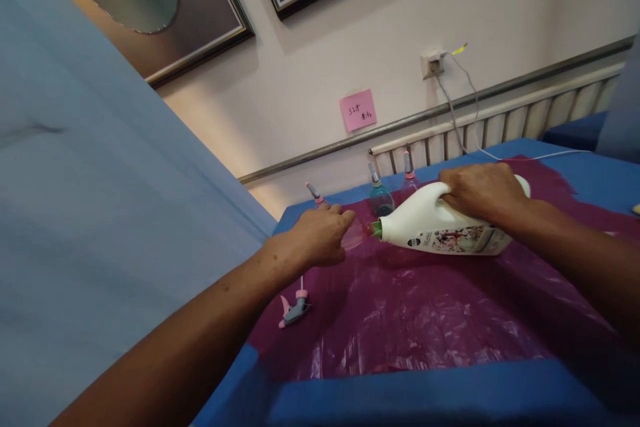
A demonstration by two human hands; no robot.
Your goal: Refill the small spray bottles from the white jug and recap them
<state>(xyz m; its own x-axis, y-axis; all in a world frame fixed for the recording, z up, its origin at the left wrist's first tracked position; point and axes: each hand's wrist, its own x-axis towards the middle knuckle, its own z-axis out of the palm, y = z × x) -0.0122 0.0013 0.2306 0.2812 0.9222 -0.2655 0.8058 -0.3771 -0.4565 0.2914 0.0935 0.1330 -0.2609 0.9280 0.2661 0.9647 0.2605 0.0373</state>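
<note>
My right hand (483,190) grips the handle of a white detergent jug (425,217), which is tipped onto its side. The jug's green spout (376,229) meets the mouth of a clear pink spray bottle (354,233). My left hand (323,237) is closed around that bottle and hides most of it. A grey and pink spray head (296,310) lies loose below my left hand, its tube pointing up. Whether liquid is flowing cannot be made out.
Behind stand a teal spray bottle (381,200), a pink one (410,180) and another partly hidden spray bottle (315,192). Dark red plastic sheeting (400,320) covers the blue table (425,393). A blue curtain (110,180) hangs at left. A white cord (475,127) reaches the tabletop.
</note>
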